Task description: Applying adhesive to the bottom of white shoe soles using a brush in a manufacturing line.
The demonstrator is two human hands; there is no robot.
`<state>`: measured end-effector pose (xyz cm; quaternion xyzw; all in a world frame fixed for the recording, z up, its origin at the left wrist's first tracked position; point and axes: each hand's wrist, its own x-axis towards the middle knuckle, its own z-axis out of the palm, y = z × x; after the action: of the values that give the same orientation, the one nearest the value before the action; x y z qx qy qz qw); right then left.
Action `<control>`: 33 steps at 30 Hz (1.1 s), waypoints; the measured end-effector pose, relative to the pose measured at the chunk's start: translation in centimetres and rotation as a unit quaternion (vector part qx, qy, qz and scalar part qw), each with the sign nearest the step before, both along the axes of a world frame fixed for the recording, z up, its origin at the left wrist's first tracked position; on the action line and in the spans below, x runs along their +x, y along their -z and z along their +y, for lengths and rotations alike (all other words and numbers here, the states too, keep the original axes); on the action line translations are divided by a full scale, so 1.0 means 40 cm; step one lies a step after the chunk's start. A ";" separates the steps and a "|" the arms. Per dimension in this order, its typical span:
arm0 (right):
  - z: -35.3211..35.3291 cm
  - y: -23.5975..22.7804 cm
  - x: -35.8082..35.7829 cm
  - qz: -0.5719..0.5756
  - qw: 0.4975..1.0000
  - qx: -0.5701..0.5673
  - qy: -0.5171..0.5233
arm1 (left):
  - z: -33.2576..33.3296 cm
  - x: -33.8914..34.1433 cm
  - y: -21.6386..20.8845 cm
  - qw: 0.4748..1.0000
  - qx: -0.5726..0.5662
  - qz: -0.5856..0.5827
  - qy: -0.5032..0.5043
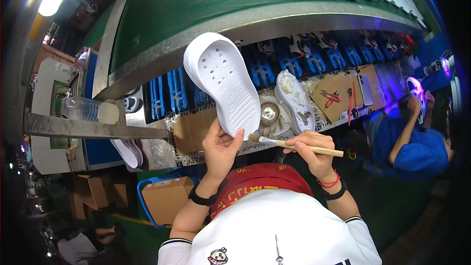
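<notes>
A bench (162, 157) lies below a green belt (181, 7) at twelve o'clock; one co-worker (414, 145) at three. The left hand (222, 147) pinches one white sole (229, 88) at eleven; the right hand (312, 153) is closed round one brush (268, 141).

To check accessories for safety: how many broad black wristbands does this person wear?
2: one wristband behind the left hand, another wristband behind the right hand; none looks hidden.
</notes>
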<state>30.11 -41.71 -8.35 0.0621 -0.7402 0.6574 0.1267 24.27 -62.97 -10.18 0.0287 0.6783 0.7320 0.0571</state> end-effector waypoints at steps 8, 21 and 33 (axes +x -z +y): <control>0.010 -0.020 -0.019 0.028 0.999 0.033 -0.016 | 0.008 0.000 -0.005 0.999 -0.026 0.024 0.001; 0.058 -0.060 -0.031 0.077 0.986 0.129 -0.075 | 0.007 0.010 -0.011 0.999 -0.044 0.024 0.012; 0.069 -0.072 -0.037 0.108 0.982 0.147 -0.053 | 0.018 0.020 -0.019 0.999 -0.022 0.009 0.024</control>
<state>28.64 -38.94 -5.48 0.1898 -0.8063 0.5369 0.1602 25.08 -62.25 -9.44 0.0501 0.6939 0.7150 0.0688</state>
